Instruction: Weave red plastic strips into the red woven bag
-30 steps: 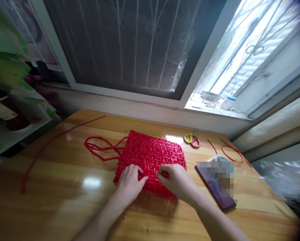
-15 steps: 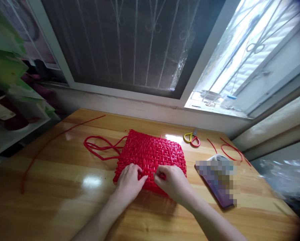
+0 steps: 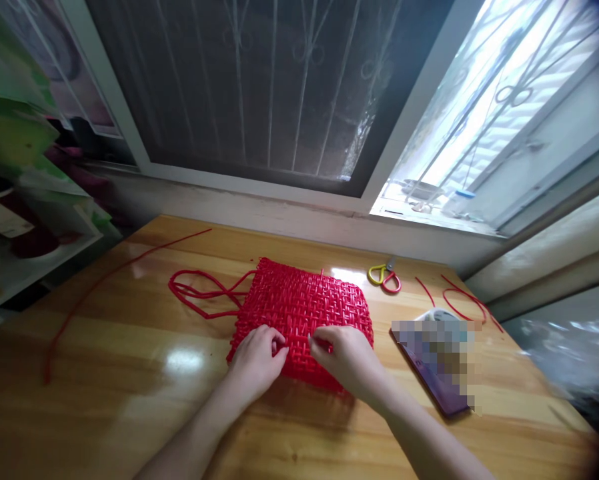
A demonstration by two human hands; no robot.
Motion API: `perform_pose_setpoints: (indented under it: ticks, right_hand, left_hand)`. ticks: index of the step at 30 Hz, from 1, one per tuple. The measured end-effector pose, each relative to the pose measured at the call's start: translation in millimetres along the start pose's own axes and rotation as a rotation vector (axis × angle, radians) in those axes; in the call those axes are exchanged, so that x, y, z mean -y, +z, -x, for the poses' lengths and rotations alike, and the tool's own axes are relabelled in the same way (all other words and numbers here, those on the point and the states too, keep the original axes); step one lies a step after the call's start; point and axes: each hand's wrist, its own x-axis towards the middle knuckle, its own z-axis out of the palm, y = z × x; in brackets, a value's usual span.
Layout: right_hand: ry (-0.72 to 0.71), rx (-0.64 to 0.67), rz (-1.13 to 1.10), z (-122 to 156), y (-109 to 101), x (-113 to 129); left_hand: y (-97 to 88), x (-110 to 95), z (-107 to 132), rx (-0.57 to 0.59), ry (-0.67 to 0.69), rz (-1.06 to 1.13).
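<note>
Bare glossy wooden tabletop [image 3: 129, 400] lies open near and to the left. The flat red woven plastic piece [image 3: 304, 307] fills the middle. Looped red cords [image 3: 199, 293] crowd its left, a dark phone [image 3: 439, 380] its right, and yellow-and-red-handled scissors [image 3: 383, 277] lie far right.

A woven panel [image 3: 304, 307] of glossy red plastic cord, ribbed and bumpy, lies under the left hand [image 3: 256, 360] and right hand [image 3: 348, 360] on a wooden table [image 3: 129, 380] varnished to a mirror shine. Beyond the right hand, scissors [image 3: 385, 277] show smooth plastic handles and grey metal blades. Loose cords [image 3: 199, 294] left of the grip gleam alike.
</note>
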Motion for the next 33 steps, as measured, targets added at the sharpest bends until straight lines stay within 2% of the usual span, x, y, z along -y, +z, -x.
perform_pose_setpoints:
  ticks: [9,24,33]
  right_hand:
    - [-0.020,0.003,0.068,1.5,0.2,8.7]
    - [-0.031,0.088,0.077,4.9,2.4,-4.2]
    - [-0.041,0.047,0.070,-1.8,-6.1,6.2]
  left_hand:
    - [1.9,0.2,-1.8,-0.016,-0.025,-0.005]
    - [3.8,0.2,0.5,-0.042,0.006,-0.036]
    - [4.0,-3.6,3.0,-0.020,0.047,-0.142]
